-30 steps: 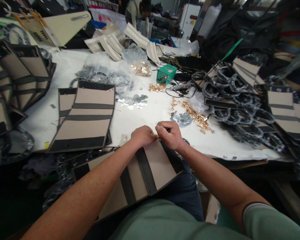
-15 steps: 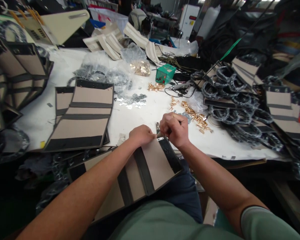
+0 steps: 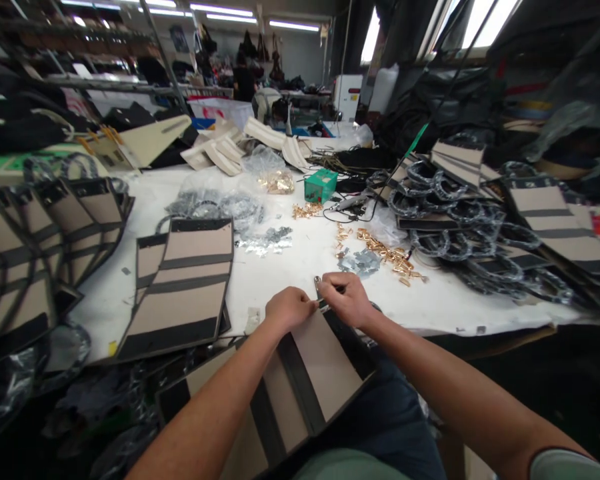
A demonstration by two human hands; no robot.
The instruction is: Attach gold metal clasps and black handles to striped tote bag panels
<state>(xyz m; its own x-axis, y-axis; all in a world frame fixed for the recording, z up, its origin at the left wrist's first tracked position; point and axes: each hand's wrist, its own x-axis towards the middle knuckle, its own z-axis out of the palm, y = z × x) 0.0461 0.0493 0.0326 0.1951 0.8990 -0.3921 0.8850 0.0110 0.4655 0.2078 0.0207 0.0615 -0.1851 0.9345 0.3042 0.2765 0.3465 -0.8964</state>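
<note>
A beige bag panel (image 3: 326, 360) with dark bands slants across my lap and against the table's front edge. My left hand (image 3: 291, 308) is closed, thumb and fingers pinching the panel's upper edge. Close beside it on the right, my right hand (image 3: 349, 299) is a fist around a slim dark tool, mostly hidden by the fingers. Between and just beyond both hands, a narrow dark tab with shiny metal (image 3: 318, 283) sticks up at the panel's corner. Exactly where the tool touches is covered by my fingers.
On the white table (image 3: 300, 257) lie gold-coloured metal fittings (image 3: 393, 253), thin grey metal plates (image 3: 361, 261) and a green box (image 3: 321, 185). Stacked panels (image 3: 190, 280) stand left; plastic-wrapped handles (image 3: 445, 210) pile up right. A person (image 3: 244, 81) is far back.
The view has tilted up, so the table and hands sit lower in the picture. My right fist has turned slightly at the panel's edge; my left hand keeps its pinch.
</note>
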